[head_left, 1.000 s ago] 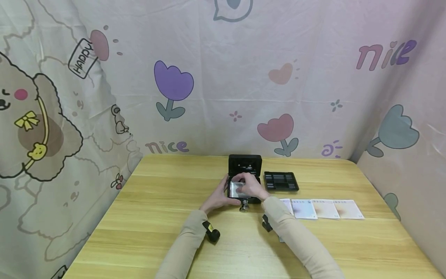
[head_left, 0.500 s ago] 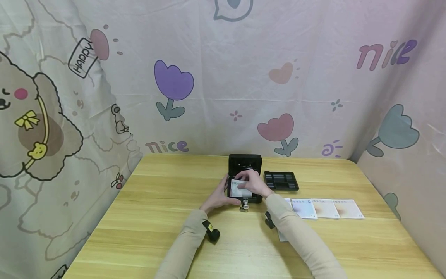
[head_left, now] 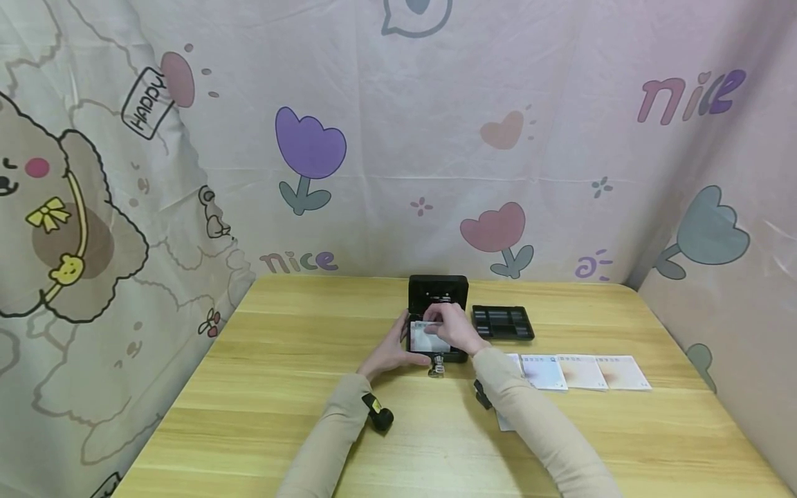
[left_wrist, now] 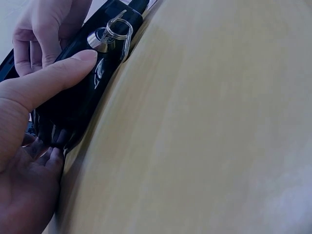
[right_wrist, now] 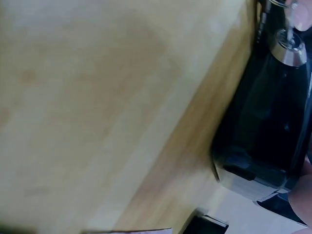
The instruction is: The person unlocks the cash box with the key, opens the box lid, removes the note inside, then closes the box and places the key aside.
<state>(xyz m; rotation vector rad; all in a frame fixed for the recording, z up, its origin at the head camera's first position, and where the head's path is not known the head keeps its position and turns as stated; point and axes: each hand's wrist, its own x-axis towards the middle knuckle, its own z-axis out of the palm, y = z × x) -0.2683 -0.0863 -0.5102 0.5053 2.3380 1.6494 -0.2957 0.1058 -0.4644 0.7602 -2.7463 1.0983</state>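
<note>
Right hand (head_left: 457,330): thumb over the face of a banknote (head_left: 420,342), forefinger at its far edge – appears to pinch it, though the contact is partly hidden. Left hand (head_left: 391,351) clasps the left side of the black cash box (head_left: 459,358), thumb across the front beside the lock (left_wrist: 100,41) with its key ring (left_wrist: 130,35).

Key relation: the banknote is inside the open box, to the left of the right fingertips and toward the near edge, long axis running left–right along the table's far edge. Right hand is nearer it.

Black compartment tray (head_left: 510,339) sits right of the box; an overlapping row of banknotes (head_left: 582,373) lies toward the table's (head_left: 236,415) right edge.

Versus 1.0 s ago: right hand slightly farther right, more of the note's face showing.
</note>
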